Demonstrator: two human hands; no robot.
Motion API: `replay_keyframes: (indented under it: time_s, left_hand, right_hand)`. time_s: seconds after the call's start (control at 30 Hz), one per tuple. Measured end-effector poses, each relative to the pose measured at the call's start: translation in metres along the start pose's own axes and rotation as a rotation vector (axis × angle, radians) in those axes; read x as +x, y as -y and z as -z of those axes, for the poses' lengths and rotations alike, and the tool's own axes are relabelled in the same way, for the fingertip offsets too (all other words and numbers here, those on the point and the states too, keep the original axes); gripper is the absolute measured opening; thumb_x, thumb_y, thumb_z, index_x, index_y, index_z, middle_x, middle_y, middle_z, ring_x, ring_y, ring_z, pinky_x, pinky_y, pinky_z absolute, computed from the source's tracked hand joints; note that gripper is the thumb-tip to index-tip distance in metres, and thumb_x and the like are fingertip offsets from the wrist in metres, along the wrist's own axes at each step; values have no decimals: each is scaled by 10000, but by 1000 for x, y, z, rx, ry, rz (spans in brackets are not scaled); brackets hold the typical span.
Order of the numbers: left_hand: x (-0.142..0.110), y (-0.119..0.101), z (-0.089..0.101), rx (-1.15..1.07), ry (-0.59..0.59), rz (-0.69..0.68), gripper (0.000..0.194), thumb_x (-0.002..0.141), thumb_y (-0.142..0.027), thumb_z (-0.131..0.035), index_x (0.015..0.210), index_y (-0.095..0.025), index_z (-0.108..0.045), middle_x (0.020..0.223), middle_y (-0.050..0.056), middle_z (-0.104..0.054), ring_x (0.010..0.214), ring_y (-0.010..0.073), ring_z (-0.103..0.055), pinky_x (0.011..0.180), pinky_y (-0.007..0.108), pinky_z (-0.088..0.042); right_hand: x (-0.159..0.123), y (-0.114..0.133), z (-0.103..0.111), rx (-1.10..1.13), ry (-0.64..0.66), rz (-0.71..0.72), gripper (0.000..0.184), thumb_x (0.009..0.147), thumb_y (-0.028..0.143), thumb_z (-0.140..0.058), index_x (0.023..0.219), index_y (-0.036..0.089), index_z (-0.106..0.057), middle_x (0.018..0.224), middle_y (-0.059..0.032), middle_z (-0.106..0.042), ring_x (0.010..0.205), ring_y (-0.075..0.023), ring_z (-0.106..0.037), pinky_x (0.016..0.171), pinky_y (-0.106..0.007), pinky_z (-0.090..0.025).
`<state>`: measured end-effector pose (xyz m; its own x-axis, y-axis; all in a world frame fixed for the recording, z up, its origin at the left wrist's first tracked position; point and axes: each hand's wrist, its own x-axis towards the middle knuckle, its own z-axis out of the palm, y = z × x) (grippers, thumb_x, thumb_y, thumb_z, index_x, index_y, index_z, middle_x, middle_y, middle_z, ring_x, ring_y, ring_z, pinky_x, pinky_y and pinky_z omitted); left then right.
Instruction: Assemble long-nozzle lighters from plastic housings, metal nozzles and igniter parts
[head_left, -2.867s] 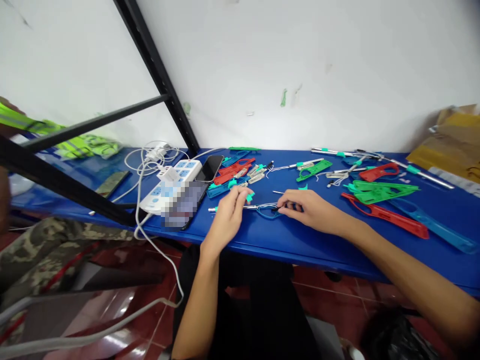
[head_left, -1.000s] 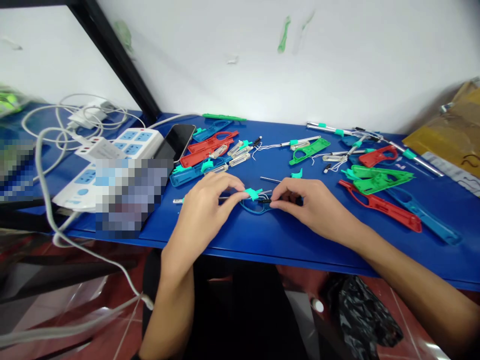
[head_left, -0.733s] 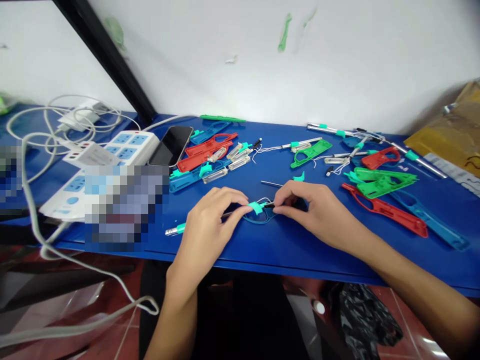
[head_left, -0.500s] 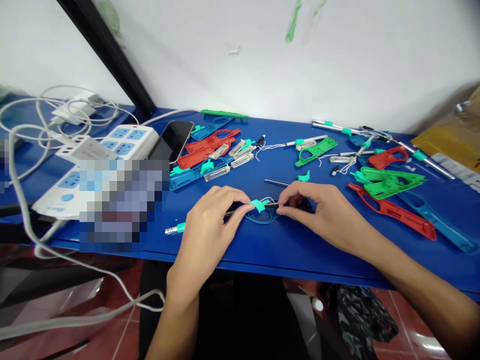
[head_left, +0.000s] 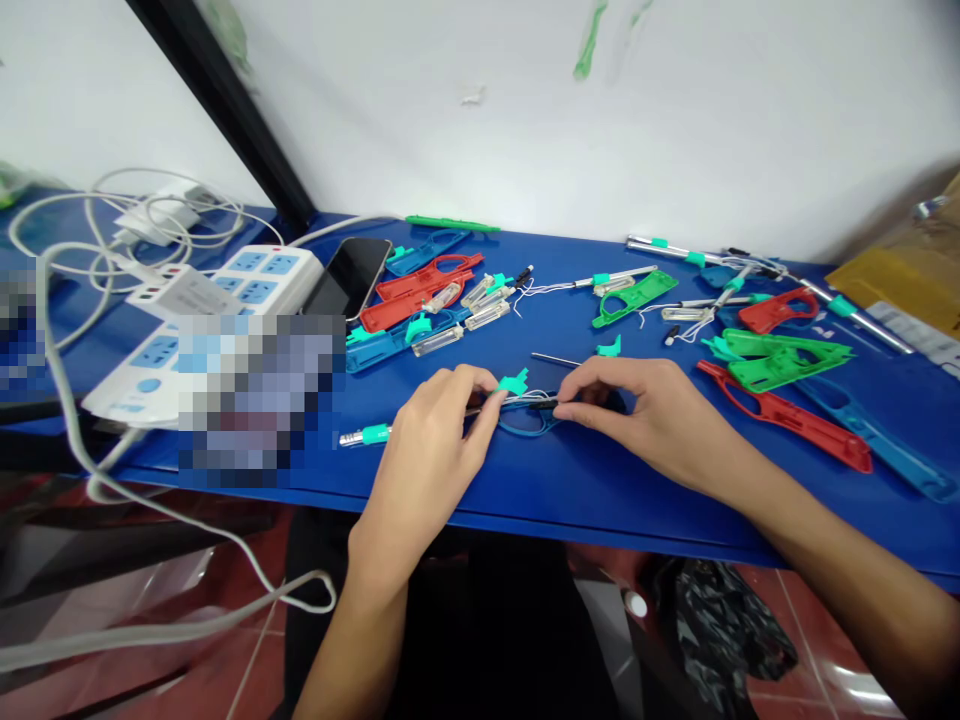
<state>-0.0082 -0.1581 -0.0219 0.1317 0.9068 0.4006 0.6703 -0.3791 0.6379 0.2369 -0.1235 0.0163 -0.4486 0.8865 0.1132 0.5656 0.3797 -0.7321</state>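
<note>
Head view: near the front edge of the blue worktop (head_left: 525, 485), left of its middle, the left hand (head_left: 431, 430) is nearly closed, thumb and forefinger pinching a small green piece (head_left: 514, 383). That piece now stands clear of the black tip (head_left: 544, 404), which it met half a second ago, so the two look separate rather than joined. The right hand (head_left: 664, 415) pinches that tip at the end of white wires (head_left: 531, 396), its other fingers curled (what they cover, I cannot tell). Under both lies a blue ring-shaped handle (head_left: 525, 425), partly hidden.

A metal tube (head_left: 352, 438) with a green collar sticks out left of the left hand. Just behind the right hand are a thin rod (head_left: 553, 358) and a loose green clip (head_left: 609, 348). Towards the right edge lie a red casing (head_left: 817, 430) and a blue casing (head_left: 900, 455).
</note>
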Motion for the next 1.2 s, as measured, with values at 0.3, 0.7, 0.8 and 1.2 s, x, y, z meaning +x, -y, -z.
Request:
replay_keyframes:
  time_s: [0.3, 0.7, 0.8, 1.2]
  left_hand:
    - [1, 1, 3, -57, 33, -104, 16, 1090, -259, -676, 1079, -247, -677, 1164, 51, -793, 1084, 235, -750, 970, 394, -581]
    - [-3, -5, 19, -17, 82, -214, 83, 1089, -175, -674, 1089, -215, -747, 1157, 32, -790, 1106, 196, -701, 1030, 381, -537]
    - [-7, -11, 17, 48, 63, -190, 80, 1090, -183, -671, 1086, -209, -746, 1158, 37, -780, 1106, 215, -671, 1011, 399, -528]
    - [-8, -4, 16, 15, 170, -252, 91, 1110, -185, -635, 1120, -224, -717, 1267, 53, -746, 1210, 229, -618, 1068, 421, -496]
  right_hand:
    - [-1, -1, 0, -14, 4, 23, 151, 1007, 381, -772, 979, 233, -786, 934, -46, -774, 776, -194, -658, 712, -327, -514]
    - [-2, 0, -2, -1, -19, 35, 63, 1016, 286, -773, 1014, 223, -767, 871, -8, -754, 744, -169, -653, 701, -294, -507]
    - [-2, 0, -2, -2, -12, 39, 64, 1028, 283, -755, 1035, 223, -779, 903, -7, -782, 769, -167, -672, 720, -288, -511]
    - [-2, 0, -1, -32, -2, 80, 60, 1032, 270, -750, 1010, 225, -781, 909, -9, -762, 754, -157, -649, 703, -290, -500]
